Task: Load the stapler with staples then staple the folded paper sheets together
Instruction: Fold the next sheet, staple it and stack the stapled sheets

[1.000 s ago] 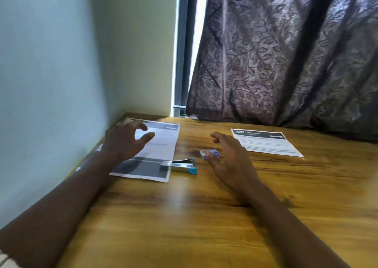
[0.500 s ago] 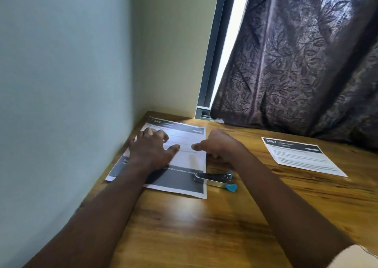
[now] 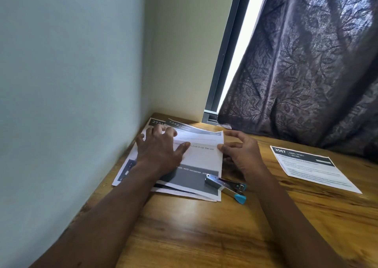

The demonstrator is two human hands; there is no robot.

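Note:
A stack of printed paper sheets (image 3: 201,159) lies at the table's far left corner, its top sheet curled up at the far edge. My left hand (image 3: 161,153) presses flat on the stack with fingers spread. My right hand (image 3: 240,151) pinches the top sheet's right edge between thumb and fingers. A silver stapler with a blue tip (image 3: 226,187) lies closed on the stack's near right corner, just below my right wrist. No staples are visible.
Another printed sheet (image 3: 311,168) lies flat to the right on the wooden table (image 3: 204,237). A wall runs along the left; a dark patterned curtain (image 3: 306,73) hangs behind the table's far edge.
The view has swung left and closer. My right hand moved from beside the stapler to the top sheet's right edge, and that sheet's far edge has lifted, exposing a second sheet beneath.

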